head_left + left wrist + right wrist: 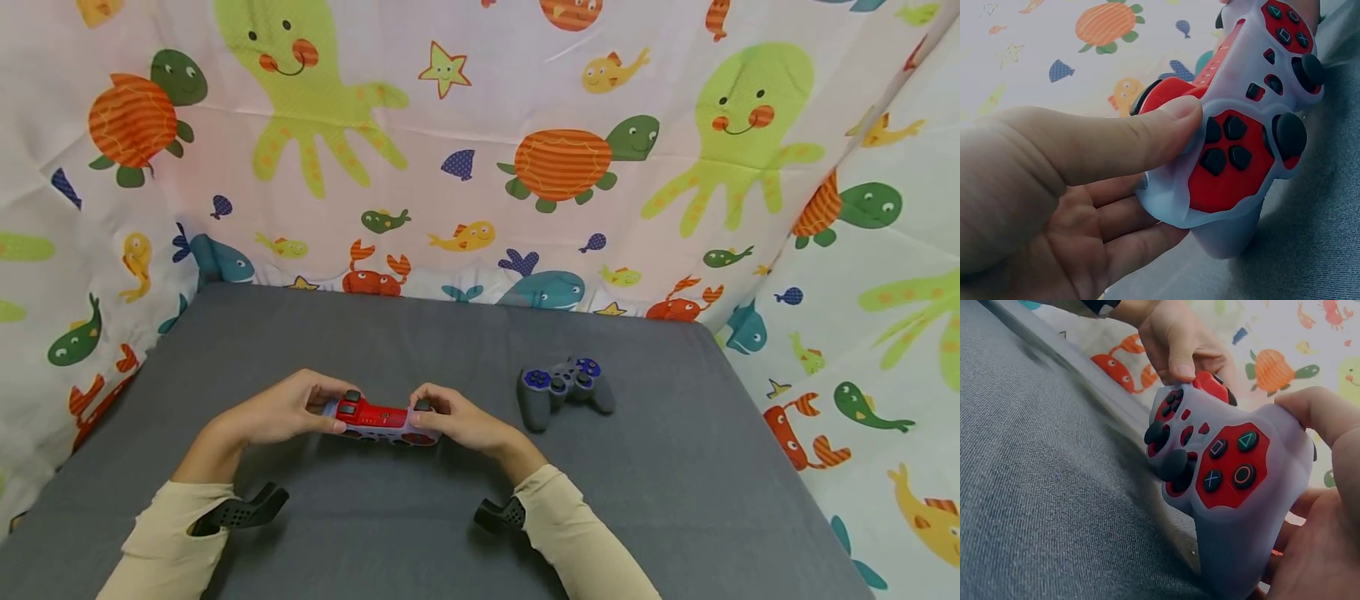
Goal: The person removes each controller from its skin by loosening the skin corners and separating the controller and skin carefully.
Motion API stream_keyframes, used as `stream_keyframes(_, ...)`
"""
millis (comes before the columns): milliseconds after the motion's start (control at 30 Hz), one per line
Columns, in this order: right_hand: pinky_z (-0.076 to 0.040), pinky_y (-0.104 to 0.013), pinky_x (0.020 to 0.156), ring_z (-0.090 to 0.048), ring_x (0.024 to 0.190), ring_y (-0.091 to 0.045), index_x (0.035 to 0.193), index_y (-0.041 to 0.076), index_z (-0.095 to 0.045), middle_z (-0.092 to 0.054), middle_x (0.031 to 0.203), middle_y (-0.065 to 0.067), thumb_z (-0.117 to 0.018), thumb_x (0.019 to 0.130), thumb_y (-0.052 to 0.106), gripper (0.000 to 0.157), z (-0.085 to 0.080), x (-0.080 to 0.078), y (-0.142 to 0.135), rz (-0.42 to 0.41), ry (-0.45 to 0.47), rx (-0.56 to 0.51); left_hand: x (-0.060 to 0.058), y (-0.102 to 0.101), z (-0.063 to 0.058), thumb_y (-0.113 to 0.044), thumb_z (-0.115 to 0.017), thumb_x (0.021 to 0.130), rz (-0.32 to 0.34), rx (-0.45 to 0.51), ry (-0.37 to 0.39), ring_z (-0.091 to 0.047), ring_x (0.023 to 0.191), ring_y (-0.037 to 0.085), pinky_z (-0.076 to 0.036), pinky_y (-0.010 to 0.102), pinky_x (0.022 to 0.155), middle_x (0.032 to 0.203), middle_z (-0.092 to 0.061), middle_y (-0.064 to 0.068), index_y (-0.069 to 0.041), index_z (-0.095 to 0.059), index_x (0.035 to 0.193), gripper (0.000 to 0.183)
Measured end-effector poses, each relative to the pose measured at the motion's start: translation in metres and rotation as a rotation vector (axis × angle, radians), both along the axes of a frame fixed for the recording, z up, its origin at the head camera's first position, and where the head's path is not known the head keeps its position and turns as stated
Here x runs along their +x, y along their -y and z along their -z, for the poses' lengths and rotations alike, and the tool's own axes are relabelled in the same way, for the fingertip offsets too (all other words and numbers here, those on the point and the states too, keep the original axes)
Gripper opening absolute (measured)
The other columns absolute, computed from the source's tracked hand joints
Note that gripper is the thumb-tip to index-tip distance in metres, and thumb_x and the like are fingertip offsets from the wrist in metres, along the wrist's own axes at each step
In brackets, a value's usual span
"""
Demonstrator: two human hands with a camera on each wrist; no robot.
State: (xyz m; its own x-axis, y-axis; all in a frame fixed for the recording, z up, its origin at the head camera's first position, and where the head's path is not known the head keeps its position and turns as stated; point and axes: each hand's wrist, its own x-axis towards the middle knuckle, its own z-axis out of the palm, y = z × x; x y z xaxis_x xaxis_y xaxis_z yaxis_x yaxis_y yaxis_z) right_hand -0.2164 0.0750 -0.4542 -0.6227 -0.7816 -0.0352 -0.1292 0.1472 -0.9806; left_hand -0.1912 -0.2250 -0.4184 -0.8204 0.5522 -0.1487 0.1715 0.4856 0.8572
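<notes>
"What's at the far left?"

"The left hand [281, 408], partly closed: its thumb and fingers pinch the left end of a red controller [381, 417]."

"And how does that look?"

"Glossy red, wrapped in a milky, see-through cover [1235, 75] with cut-outs. Its upper edge, bare red with black shoulder buttons [349, 402], faces up. At the left end sit four black directional buttons [1227, 145], then two black thumbsticks [1290, 134], then round black buttons [1230, 461] marked square, triangle, cross and circle."

"Where is it?"

"Between the hands, over the grey table [675, 500]; whether it touches the cloth, I can't tell."

"Next along?"

"The right hand [468, 423], also partly closed, gripping the right end, thumb on one side and fingers on the other."

"Anything further right?"

"A dark grey controller [558, 392] with blue button areas, lying on the table, apart from both hands."
</notes>
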Motion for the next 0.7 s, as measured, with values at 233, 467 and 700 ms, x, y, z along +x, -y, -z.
stream_keyframes(233,-0.052,-0.023,0.086,-0.059,0.098,-0.008,0.137,0.002,-0.061,-0.065,0.126,-0.022,-0.050,0.103,0.026,0.043,-0.0039,0.0006,0.0006,0.026,-0.053,0.068,-0.0010,-0.0002,0.0014,-0.021,-0.076,0.091,0.030,0.023,-0.018,-0.065,0.106,0.024,-0.055,0.030,0.090,0.129,-0.066,0.021,0.008,-0.057,0.137,0.057)
stream_keyframes(467,-0.046,-0.022,0.074,-0.054,0.085,-0.008,0.124,0.001,-0.067,-0.066,0.104,-0.015,-0.056,0.101,0.020,0.032,-0.0011,-0.0019,-0.0032,0.050,-0.125,0.054,-0.0006,-0.0001,0.0039,-0.023,-0.076,0.091,0.033,0.024,-0.005,-0.067,0.106,0.024,-0.055,0.026,0.089,0.128,-0.067,0.018,0.006,-0.058,0.136,0.057)
stream_keyframes(700,-0.043,-0.027,0.082,-0.051,0.092,-0.012,0.116,0.004,-0.055,-0.056,0.103,-0.002,-0.052,0.102,0.024,0.024,-0.0030,0.0001,0.0025,0.034,0.004,0.083,-0.0018,0.0013,0.0041,-0.021,-0.077,0.090,0.040,0.030,0.000,-0.066,0.106,0.027,-0.057,0.029,0.090,0.127,-0.067,0.018,0.006,-0.059,0.136,0.056)
